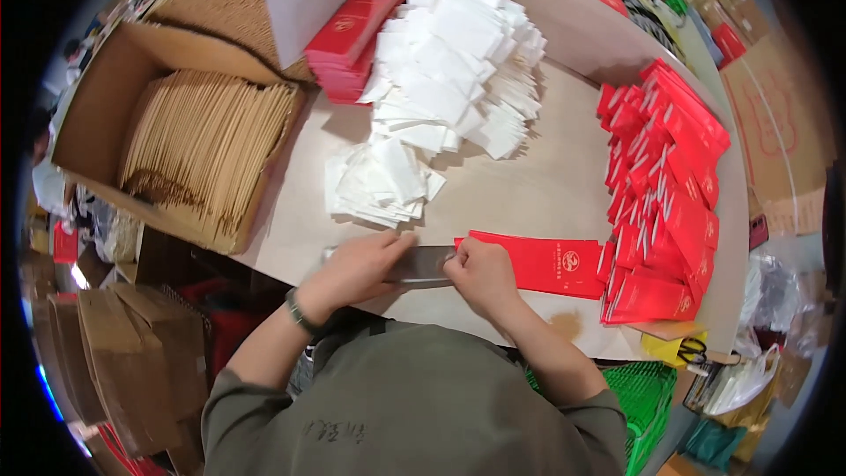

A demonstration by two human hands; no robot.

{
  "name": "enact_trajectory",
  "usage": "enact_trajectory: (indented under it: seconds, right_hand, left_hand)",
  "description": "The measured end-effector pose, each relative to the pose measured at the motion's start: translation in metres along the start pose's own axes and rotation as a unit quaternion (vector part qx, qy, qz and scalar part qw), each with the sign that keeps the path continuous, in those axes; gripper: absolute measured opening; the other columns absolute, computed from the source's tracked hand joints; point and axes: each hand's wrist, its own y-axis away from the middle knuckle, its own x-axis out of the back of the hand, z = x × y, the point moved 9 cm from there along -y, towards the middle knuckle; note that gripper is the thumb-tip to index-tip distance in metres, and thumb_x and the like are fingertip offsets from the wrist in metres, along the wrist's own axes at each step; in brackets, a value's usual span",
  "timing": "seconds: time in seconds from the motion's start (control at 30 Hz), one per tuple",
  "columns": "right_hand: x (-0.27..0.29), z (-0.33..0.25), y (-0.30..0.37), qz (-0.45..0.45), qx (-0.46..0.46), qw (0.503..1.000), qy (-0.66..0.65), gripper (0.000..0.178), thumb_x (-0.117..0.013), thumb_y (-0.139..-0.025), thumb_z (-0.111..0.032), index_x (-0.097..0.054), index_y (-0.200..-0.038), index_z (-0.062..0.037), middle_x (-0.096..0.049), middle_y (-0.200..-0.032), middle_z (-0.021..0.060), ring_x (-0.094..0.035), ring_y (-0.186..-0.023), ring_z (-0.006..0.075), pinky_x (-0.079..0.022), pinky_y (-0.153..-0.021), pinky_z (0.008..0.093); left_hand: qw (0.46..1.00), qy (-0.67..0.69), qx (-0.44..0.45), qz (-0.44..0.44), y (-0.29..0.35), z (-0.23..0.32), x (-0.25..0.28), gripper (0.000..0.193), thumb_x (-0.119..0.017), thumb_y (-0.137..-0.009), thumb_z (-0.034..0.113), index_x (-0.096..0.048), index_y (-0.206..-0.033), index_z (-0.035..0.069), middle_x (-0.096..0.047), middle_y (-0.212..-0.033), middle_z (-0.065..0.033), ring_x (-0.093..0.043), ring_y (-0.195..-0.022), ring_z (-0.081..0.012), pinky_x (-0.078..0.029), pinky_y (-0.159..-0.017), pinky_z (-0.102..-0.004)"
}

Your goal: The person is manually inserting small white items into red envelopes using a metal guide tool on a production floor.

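Observation:
A grey metal strip (421,265) lies near the table's front edge, between my two hands. My left hand (359,271) is bent over its left end, with the fingers across the strip. My right hand (481,275) is closed at the strip's right end, pinching the left end of a flat red paper sleeve (555,266). More red sleeves lie under that one. Just beyond my left hand is a small loose pile of white packets (377,183). What sits under my left palm is hidden.
Further back rises a large heap of white packets (445,57), with stacked red sleeves (348,40) beside it. A cardboard box (101,145) of brown flat pieces stands left. Filled red sleeves (665,203) pile up right, near scissors (693,351). A raised rim (564,13) bounds the back.

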Motion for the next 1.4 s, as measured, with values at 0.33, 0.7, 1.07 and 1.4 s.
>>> enact_trajectory:
  seconds: [0.33, 0.7, 1.07, 1.4]
  right_hand:
    - [-0.001, -0.047, -0.074, 0.070, 0.087, 0.992, 0.063, 0.028, -0.066, -0.089, -0.029, -0.065, -0.087, -0.0013, -0.067, -0.082, 0.0188, -0.064, -0.081, 0.0395, -0.050, -0.073, 0.0481]
    - [-0.027, -0.093, -0.043, -0.180, 0.318, 0.921, 0.133, 0.015, -0.071, -0.083, -0.016, -0.064, -0.084, -0.0034, -0.061, -0.088, 0.0112, -0.061, -0.089, 0.0295, -0.049, -0.074, 0.0393]
    - [0.006, -0.057, 0.024, -0.003, 0.282, 0.955, 0.096, 0.027, -0.077, -0.079, -0.017, -0.059, -0.093, -0.0015, -0.061, -0.121, 0.0180, -0.057, -0.110, 0.0362, -0.047, -0.094, 0.0448]
    - [-0.020, -0.059, 0.028, -0.030, 0.318, 0.941, 0.112, 0.038, -0.079, -0.076, -0.018, -0.060, -0.103, -0.0001, -0.057, -0.126, 0.0226, -0.054, -0.115, 0.0416, -0.045, -0.098, 0.0481]
  left_hand:
    - [0.845, -0.135, 0.261, 0.447, 0.117, -0.141, 0.160, 0.023, -0.070, -0.086, 0.015, -0.068, -0.104, 0.001, -0.066, -0.095, -0.0198, -0.065, -0.092, -0.0377, -0.052, -0.079, -0.0429]
    - [0.872, -0.179, 0.328, 0.317, 0.136, -0.216, 0.155, 0.012, -0.056, -0.091, 0.009, -0.061, -0.097, 0.000, -0.066, -0.099, -0.0206, -0.062, -0.085, -0.0437, -0.049, -0.071, -0.0512]
    - [0.947, 0.269, 0.065, 0.163, 0.101, -0.077, 0.056, 0.009, -0.064, -0.092, 0.000, -0.068, -0.100, -0.004, -0.065, -0.087, -0.0054, -0.061, -0.075, -0.0128, -0.051, -0.070, -0.0260]
    - [0.980, 0.177, 0.006, 0.093, 0.005, -0.007, -0.009, 0.024, -0.071, -0.070, -0.005, -0.069, -0.094, 0.000, -0.065, -0.090, -0.0138, -0.067, -0.084, -0.0283, -0.055, -0.074, -0.0345]
